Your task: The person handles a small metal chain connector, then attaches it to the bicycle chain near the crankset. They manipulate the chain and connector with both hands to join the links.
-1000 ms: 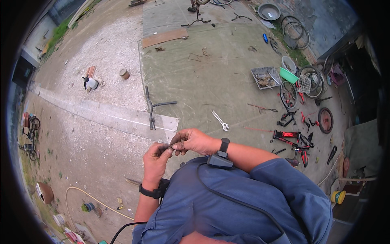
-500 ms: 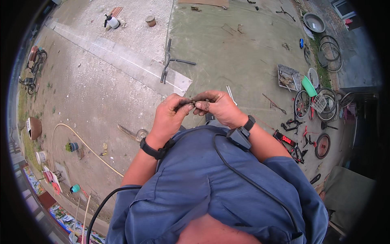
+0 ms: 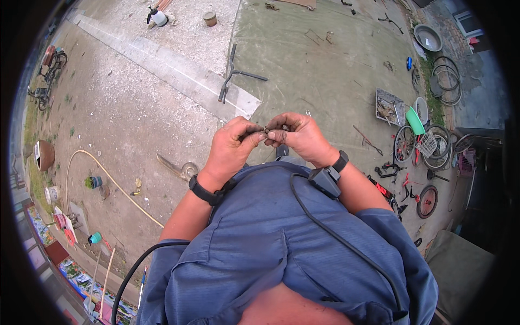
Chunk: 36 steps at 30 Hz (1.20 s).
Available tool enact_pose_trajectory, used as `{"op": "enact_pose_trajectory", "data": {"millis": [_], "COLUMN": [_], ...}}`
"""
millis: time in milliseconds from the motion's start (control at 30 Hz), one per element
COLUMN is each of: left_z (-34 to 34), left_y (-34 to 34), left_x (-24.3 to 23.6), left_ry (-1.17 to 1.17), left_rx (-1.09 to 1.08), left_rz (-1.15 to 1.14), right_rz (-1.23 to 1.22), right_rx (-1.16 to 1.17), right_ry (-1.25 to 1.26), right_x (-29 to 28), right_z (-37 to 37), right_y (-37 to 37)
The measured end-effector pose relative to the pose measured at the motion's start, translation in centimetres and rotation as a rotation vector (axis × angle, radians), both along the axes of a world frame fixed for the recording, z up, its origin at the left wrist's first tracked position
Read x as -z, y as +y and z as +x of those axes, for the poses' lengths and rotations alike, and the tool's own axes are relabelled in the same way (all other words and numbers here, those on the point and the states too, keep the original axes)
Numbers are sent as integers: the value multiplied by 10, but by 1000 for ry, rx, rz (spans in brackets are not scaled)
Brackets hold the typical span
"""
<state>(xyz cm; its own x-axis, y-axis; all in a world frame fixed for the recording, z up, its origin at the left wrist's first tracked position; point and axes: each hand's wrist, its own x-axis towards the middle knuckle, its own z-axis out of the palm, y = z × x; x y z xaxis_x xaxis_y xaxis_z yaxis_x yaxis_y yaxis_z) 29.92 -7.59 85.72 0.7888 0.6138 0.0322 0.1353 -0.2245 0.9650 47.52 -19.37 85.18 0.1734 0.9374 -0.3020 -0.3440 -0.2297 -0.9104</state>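
Observation:
My left hand (image 3: pixel 234 142) and my right hand (image 3: pixel 301 138) meet in front of my chest, fingertips pinched together on a tiny dark piece (image 3: pixel 266 130). It is too small to name, and the fingers cover most of it. Both sets of fingers are smudged with dark dirt. A few fingers of the right hand curl inward behind the pinch. Beyond the hands, a black bicycle handlebar (image 3: pixel 232 74) lies on the ground where the pale strip meets the green sheet.
On the right lie a red-and-black bicycle frame (image 3: pixel 383 189), a small wheel (image 3: pixel 427 201), a green basin (image 3: pixel 415 120) and a grey tray (image 3: pixel 389 106) of parts. A hose (image 3: pixel 111 187) curves along the left ground, near a brown pot (image 3: pixel 45 155). A sprayer (image 3: pixel 158 17) stands far off.
My hands stay pinched together, shifted slightly to the right in the picture. The view has tilted a little, so the ground things sit at slightly different places.

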Motion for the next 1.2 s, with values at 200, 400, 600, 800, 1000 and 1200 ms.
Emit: {"op": "enact_pose_trajectory", "data": {"millis": [200, 400, 600, 800, 1000, 1200], "left_z": [0, 1, 2, 2, 1, 0], "left_y": [-2, -2, -2, -1, 0, -1], "left_x": [-2, 0, -1, 0, 2, 1], "left_ry": [-15, -43, -53, -75, -57, -56], "left_rx": [-11, -13, -15, 5, -13, -50], "left_rz": [63, 126, 166, 144, 152, 62], "right_rz": [-36, -51, -86, -131, -96, -30], "right_rx": [-2, -20, -39, -65, -54, -27], "right_ry": [4, 26, 9, 20, 184, 303], "right_x": [-5, -9, -7, -2, 7, 8], "right_z": [-2, 0, 1, 0, 1, 2], "right_y": [0, 0, 0, 0, -1, -2]}}
